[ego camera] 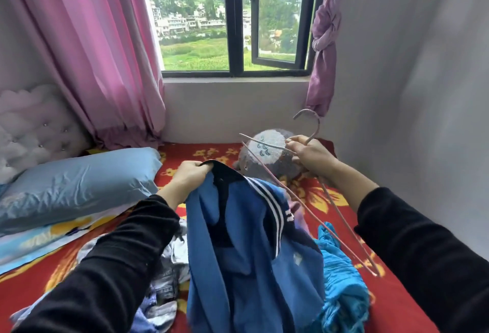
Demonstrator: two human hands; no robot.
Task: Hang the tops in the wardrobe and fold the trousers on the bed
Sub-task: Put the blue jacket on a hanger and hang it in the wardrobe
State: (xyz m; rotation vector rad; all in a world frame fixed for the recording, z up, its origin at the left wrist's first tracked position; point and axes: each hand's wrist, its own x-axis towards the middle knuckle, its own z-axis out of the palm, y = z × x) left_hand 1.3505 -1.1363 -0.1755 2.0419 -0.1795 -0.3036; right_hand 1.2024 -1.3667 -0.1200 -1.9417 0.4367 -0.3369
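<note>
Your left hand [191, 173] is clenched round the black collar of the blue top [238, 266], fingers curled over the collar edge. The top hangs straight down from this hand, its body falling below and to the right of the wrist. Its white-striped shoulder lies just right of the hand. To the left of this hand, well apart, a light blue pillow [74, 187] lies on the bed [402, 306]. Below the left forearm, a heap of grey and white clothes [169, 264] rests on the red flowered cover.

Your right hand [312, 158] grasps the pink hanger [318, 125] at its neck, thumb and fingers pinched round the wire. The hook stands above the hand. One arm of the hanger runs out to the left of the hand, across a grey plush toy [267, 163] that sits behind it. The long bar slopes from there down and to the right, passing under the right forearm. The bar runs just beside the striped shoulder of the top; contact cannot be determined. Below the right forearm, a turquoise garment [341, 285] lies crumpled on the bed, touching the right edge of the hanging top.
</note>
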